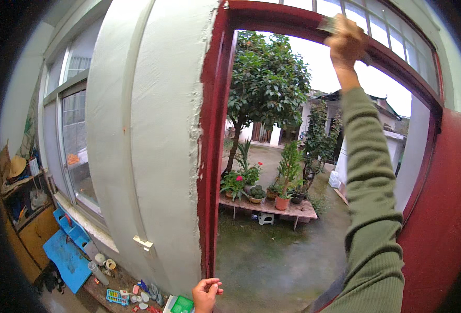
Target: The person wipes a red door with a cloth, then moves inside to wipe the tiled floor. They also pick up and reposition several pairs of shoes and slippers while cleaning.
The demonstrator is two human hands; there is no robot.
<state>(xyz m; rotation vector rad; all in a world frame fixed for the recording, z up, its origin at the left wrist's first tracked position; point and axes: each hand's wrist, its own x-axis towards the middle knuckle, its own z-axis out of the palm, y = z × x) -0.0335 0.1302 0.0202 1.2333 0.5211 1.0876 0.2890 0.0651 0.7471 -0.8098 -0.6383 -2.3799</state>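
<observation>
My right arm, in a green ribbed sleeve, reaches up to the top beam of the dark red door frame [272, 16]. Up there my right hand [347, 39] is closed on a pale greyish-green cloth-like piece [328, 24] and presses it to the beam. Hand and piece are blurred, so the exact kind does not show. Low down, beside the foot of the left door post [208, 208], my left hand [206, 296] has its fingers curled in with the thumb near them. Nothing shows in it.
A red door panel [436, 219] stands at the right. Beyond the doorway, potted plants [282, 202] sit on a low bench [230, 201] near a tree [264, 78]. Lower left, a blue desktop [68, 258] adjoins a cluttered table with a green-lidded box [181, 304]. A window [76, 141] is at left.
</observation>
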